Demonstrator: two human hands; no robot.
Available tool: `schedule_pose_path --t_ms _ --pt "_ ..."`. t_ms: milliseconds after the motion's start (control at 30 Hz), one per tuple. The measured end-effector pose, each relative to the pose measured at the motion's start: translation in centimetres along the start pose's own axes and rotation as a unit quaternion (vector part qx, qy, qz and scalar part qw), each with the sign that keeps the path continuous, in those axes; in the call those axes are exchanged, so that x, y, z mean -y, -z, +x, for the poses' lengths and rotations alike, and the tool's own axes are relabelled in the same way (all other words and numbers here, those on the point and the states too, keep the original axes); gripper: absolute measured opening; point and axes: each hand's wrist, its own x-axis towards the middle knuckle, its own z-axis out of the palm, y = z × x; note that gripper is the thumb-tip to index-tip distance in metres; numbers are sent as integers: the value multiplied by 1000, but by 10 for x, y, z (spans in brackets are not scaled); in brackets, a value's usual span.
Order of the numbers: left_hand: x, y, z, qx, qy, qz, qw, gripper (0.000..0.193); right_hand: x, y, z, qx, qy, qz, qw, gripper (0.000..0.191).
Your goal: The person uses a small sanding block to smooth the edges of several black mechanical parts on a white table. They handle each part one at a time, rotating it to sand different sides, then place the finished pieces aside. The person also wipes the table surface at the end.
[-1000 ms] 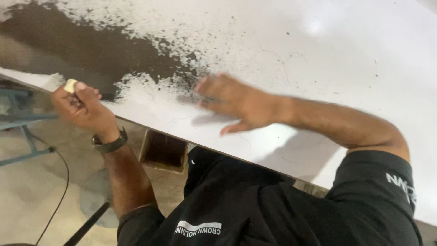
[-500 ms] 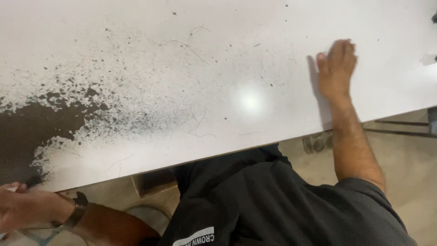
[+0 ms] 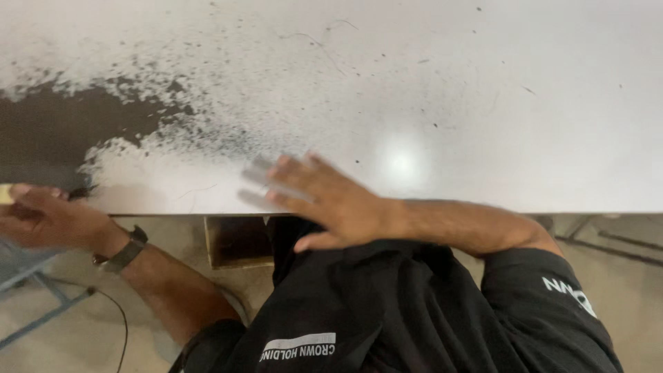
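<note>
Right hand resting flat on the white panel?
Yes: the right hand lies palm-down, fingers spread, on the white panel near its front edge, blurred by motion.

Panel (image 3: pixel 428 103) under my hands: smooth white coating, semi-gloss, one bright lamp glare at about 3 o'clock from my right hand (image 3: pixel 324 200). From 9 to 11 o'clock the white breaks into fine speckle, then a bare dark brown patch (image 3: pixel 48 131), matt, no shine, ragged edge. A few thin hairline scratches in the white near 12 o'clock. My left hand (image 3: pixel 52 221) is at the panel's edge by the dark patch, pinching a small pale piece (image 3: pixel 5 193), material unclear. Wristband (image 3: pixel 124 252): dark, matt. My shirt (image 3: pixel 387 311): black soft cloth, matt, white print. Floor (image 3: pixel 83 324) below: dull beige, looks like rough concrete
</note>
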Motion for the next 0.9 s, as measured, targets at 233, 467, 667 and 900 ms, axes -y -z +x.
schedule_pose_path --t_ms 233,467,667,900 --pt "-15 4 21 -4 -17 25 1000 33 -104 152 -91 -145 -460 -283 829 74" --pt "-36 3 32 -20 37 -4 999 26 -90 151 -58 -12 -566 -197 800 90" --pt "-63 7 43 -19 39 -45 998 17 -101 140 94 95 -459 -181 864 96" --pt "-73 11 45 -13 46 -88 995 17 -32 69 195 245 -218 -151 932 102"
